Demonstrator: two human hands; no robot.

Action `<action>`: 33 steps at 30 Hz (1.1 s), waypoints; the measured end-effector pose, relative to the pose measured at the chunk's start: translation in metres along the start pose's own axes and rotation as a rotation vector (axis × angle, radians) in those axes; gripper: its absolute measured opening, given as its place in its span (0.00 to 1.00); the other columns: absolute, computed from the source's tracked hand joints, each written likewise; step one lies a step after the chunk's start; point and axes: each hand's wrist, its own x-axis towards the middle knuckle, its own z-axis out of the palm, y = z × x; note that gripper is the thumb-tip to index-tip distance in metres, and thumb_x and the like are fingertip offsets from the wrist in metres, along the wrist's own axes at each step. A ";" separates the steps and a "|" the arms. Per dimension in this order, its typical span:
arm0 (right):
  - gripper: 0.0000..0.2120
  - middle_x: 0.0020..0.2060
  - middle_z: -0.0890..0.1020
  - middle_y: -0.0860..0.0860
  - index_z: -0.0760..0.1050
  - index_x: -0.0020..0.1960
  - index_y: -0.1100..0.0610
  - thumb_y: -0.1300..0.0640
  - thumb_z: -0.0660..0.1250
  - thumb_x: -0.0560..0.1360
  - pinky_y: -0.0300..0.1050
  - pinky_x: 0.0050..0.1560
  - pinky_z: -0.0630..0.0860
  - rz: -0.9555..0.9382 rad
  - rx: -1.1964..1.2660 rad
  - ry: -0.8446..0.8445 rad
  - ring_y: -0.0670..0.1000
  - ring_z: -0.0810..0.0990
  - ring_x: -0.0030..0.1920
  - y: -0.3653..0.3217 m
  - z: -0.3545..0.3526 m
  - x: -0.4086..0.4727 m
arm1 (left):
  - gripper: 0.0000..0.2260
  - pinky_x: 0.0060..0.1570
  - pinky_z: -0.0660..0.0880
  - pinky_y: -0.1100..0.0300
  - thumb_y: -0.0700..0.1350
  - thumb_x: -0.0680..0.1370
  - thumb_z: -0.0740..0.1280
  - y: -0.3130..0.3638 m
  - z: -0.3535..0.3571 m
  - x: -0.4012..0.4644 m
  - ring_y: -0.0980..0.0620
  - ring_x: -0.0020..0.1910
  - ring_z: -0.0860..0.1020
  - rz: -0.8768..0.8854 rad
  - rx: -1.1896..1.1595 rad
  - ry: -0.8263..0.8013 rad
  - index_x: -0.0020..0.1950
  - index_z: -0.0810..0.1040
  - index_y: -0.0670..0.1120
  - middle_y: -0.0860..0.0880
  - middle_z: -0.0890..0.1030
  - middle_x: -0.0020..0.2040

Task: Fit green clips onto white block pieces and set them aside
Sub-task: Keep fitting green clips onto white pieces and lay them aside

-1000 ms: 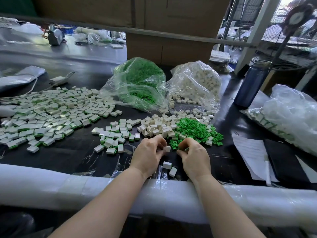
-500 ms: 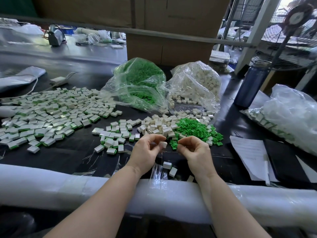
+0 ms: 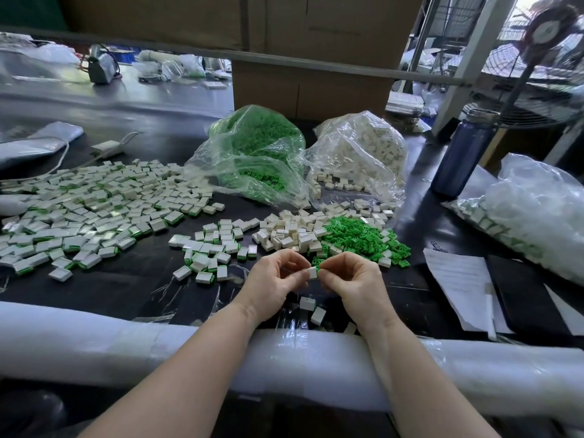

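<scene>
Pinching a single white block [image 3: 312, 272] between thumb and fingertips, the left hand [image 3: 274, 282] holds it just above the black table [image 3: 126, 279], close to the near edge. The right hand [image 3: 354, 281] meets it from the other side, its fingers curled and its thumb and forefinger nipping a green clip [image 3: 318, 269] against the right end of the block; how far the clip is seated cannot be told. Both forearms rest across a white padded roll [image 3: 94, 336] that runs along the front edge of the table. Directly below the hands, two loose white blocks [image 3: 312, 308] lie on the table surface. Just beyond the hands sits a heap of plain white blocks [image 3: 290, 230], and touching its right side a heap of loose green clips [image 3: 357, 237]. To the left of these, a small group of finished blocks [image 3: 215, 251] shows green edges, and further left a much larger spread of finished pieces [image 3: 94, 210] covers the table. Behind the heaps stand two clear plastic bags, one filled with green clips [image 3: 256, 153] and one with white blocks [image 3: 360, 150]. On the right side are a dark blue bottle [image 3: 461, 156], a sheet of paper [image 3: 461, 289] and another clear bag [image 3: 534, 216] holding assembled pieces.
</scene>
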 end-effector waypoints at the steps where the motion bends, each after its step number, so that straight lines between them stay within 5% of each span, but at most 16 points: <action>1: 0.09 0.30 0.80 0.48 0.78 0.37 0.57 0.69 0.71 0.70 0.36 0.36 0.76 0.001 -0.003 -0.004 0.42 0.78 0.32 0.000 0.000 0.000 | 0.03 0.40 0.78 0.63 0.38 0.75 0.68 0.000 0.000 0.000 0.59 0.36 0.80 -0.004 -0.003 -0.001 0.45 0.78 0.45 0.44 0.80 0.41; 18: 0.12 0.30 0.78 0.53 0.75 0.37 0.56 0.72 0.70 0.68 0.42 0.35 0.76 0.007 -0.058 -0.032 0.47 0.75 0.30 -0.002 0.003 0.001 | 0.09 0.50 0.79 0.58 0.35 0.74 0.68 0.003 0.003 -0.002 0.53 0.41 0.79 0.010 0.060 0.032 0.41 0.81 0.49 0.49 0.82 0.39; 25: 0.13 0.27 0.78 0.50 0.75 0.35 0.56 0.73 0.71 0.67 0.40 0.33 0.76 0.019 -0.053 -0.047 0.45 0.75 0.28 0.001 0.002 0.001 | 0.05 0.44 0.75 0.70 0.34 0.73 0.69 0.005 0.004 -0.002 0.61 0.37 0.77 0.014 0.100 0.014 0.44 0.82 0.42 0.53 0.80 0.37; 33: 0.14 0.28 0.79 0.48 0.75 0.35 0.55 0.73 0.71 0.66 0.40 0.33 0.77 0.030 -0.040 -0.058 0.45 0.76 0.29 0.003 0.001 0.002 | 0.04 0.43 0.72 0.74 0.35 0.73 0.69 0.007 0.002 -0.003 0.62 0.38 0.76 0.056 0.188 0.006 0.45 0.82 0.41 0.55 0.78 0.38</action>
